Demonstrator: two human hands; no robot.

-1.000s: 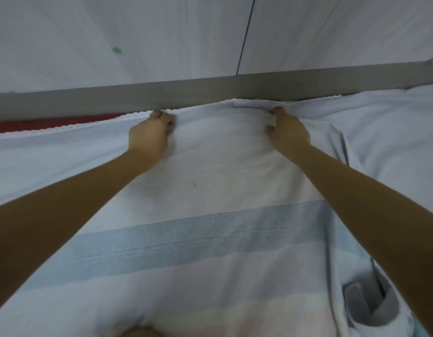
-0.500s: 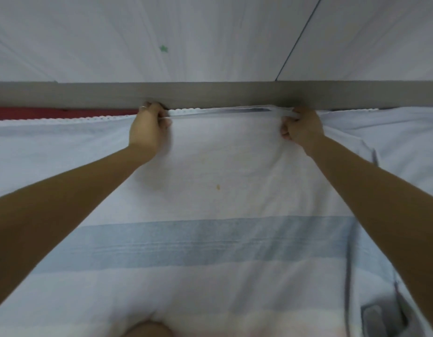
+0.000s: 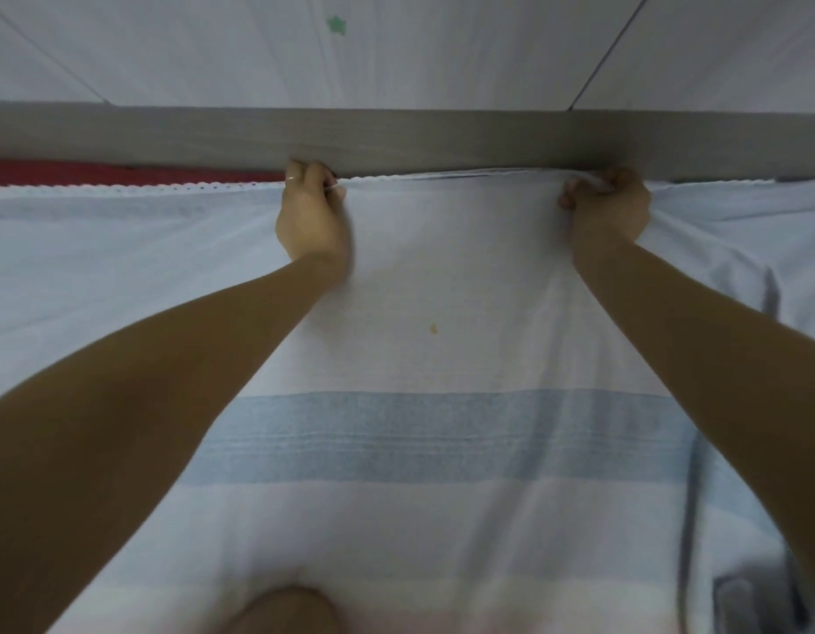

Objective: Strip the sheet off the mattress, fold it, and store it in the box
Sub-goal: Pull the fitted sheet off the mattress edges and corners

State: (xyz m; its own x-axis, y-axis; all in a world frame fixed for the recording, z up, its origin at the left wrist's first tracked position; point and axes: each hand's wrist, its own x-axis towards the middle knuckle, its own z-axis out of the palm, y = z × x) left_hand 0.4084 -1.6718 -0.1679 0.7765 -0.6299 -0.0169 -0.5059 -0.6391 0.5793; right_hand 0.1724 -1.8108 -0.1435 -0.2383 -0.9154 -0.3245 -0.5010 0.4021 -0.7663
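Up by the grey rail (image 3: 396, 135), left hand (image 3: 311, 217) gripped the lacy edge of the sheet (image 3: 419, 276) at eleven o'clock, right hand (image 3: 609, 212) bunched that edge at one o'clock (fingers curled tight), sheet lay spread flat below, blue stripe (image 3: 442, 432) at six o'clock, red strip (image 3: 122, 173) at ten o'clock.

A: Dim, even, bluish light, no glare. A soft shadow lies beside the left hand (image 3: 311, 217), toward 3 o'clock.
B: That hand's edge smears with motion. Toward 7 and 5 o'clock everything stretches wide and soft; the sheet (image 3: 442, 519) shows little weave.
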